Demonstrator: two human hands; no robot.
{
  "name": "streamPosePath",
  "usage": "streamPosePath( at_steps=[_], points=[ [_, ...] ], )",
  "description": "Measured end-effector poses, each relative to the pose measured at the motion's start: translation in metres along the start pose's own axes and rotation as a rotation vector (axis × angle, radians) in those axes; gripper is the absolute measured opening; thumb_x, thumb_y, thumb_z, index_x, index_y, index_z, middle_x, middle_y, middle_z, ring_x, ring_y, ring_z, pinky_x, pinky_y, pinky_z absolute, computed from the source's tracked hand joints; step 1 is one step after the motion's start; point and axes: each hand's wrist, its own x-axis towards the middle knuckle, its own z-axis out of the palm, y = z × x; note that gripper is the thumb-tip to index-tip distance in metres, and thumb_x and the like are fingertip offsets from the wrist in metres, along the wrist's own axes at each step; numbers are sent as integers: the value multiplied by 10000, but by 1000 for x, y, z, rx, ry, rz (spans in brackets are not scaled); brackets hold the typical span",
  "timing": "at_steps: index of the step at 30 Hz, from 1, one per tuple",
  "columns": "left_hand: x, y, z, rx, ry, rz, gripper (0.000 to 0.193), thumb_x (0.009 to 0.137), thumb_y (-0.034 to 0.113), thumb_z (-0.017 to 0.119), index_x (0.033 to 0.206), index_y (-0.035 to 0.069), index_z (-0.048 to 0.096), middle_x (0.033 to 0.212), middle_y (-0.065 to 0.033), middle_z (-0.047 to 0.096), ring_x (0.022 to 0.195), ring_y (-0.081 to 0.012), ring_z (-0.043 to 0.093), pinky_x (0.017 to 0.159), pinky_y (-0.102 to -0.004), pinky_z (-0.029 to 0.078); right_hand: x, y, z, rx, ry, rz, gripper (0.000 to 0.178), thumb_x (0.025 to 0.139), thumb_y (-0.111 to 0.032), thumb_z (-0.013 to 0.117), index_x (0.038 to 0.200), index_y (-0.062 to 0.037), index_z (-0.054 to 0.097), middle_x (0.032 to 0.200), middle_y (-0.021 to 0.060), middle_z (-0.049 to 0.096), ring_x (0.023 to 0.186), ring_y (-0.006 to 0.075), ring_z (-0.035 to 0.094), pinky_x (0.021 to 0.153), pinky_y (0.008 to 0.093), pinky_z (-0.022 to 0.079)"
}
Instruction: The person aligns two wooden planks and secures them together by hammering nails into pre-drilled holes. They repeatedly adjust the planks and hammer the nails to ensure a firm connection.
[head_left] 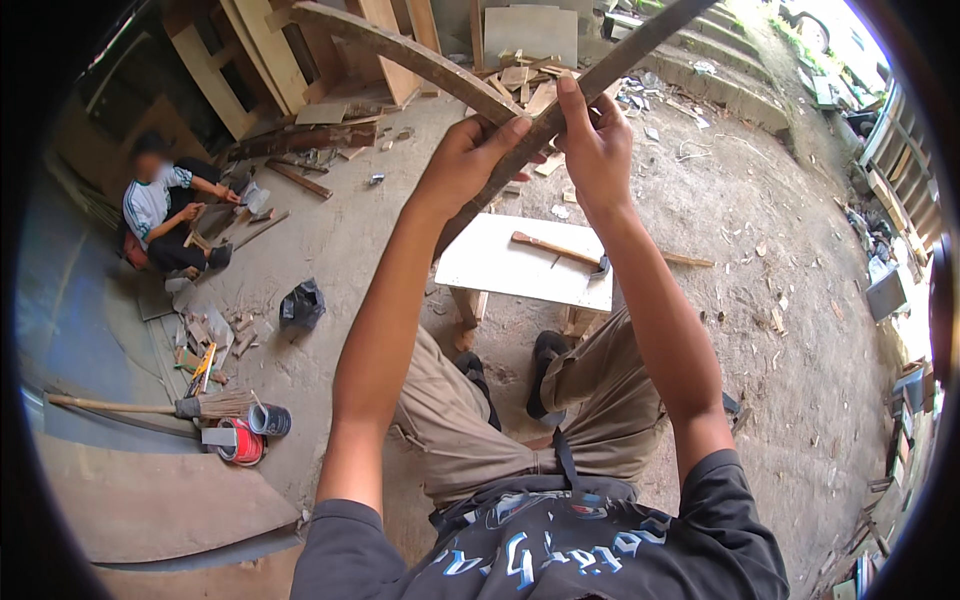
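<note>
In front of me two long, dark wooden strips cross at an angle. One strip [415,58] runs up to the far left; the other strip [640,48] slants from the far right down past my left wrist. My left hand [468,165] is closed round the wood at the crossing, its thumb on top. Just right of the joint, my right hand [598,155] grips the slanting strip with its thumb pointing up along it. Below them stands a low bench with a white top [480,255]. On it lies a hammer [555,247] with a wooden handle.
A person [160,205] sits on the floor at the left. Nearer are a black plastic bag [302,304], a broom [130,405], a red can [240,442] and a dark can [271,419]. Wood scraps [520,78] lie at the back, with steps [720,85] beyond right.
</note>
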Motion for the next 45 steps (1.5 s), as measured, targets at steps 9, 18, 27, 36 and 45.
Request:
streamPosePath(
  at_steps=[9, 18, 27, 36, 45],
  points=[
    [-36, -99, 40, -306, 193, -181, 476, 1019, 490, 503, 981, 30, 619, 701, -62, 638, 575, -149, 619, 534, -276, 502, -23, 20, -15, -521, -59, 15, 537, 838, -487, 765, 809, 34, 637, 625, 99, 618, 551, 169, 596, 514, 321, 459],
    [-99, -145, 82, -738, 360, -287, 478, 1025, 474, 492, 1150, 21, 579, 950, -98, 666, 768, -176, 645, 654, -322, 544, -57, 48, -32, -818, -369, 273, 588, 833, -529, 749, 789, 51, 659, 583, 91, 590, 522, 142, 548, 517, 340, 446],
    [-100, -159, 91, -775, 424, -272, 508, 1043, 475, 443, 1144, 17, 638, 1008, -82, 694, 874, -161, 675, 755, -296, 547, -139, 44, -80, -728, -259, 190, 337, 904, -304, 735, 1051, -3, 696, 602, -10, 494, 557, 74, 406, 510, 262, 333],
    [-109, -151, 93, -947, 419, -394, 436, 1027, 432, 508, 1177, 40, 625, 1052, -85, 701, 964, -172, 671, 855, -330, 531, -123, 45, -69, -713, -242, 147, 418, 818, -323, 801, 1031, 26, 716, 919, 131, 633, 787, 209, 589, 695, 327, 472],
    [-124, -131, 69, -771, 255, -574, 283, 988, 422, 575, 1090, 178, 676, 1090, 21, 681, 1086, -120, 602, 889, -390, 407, -144, 46, -73, -481, -276, 282, 336, 864, -237, 771, 1077, 17, 716, 989, 101, 639, 922, 160, 626, 724, 282, 501]
  ],
)
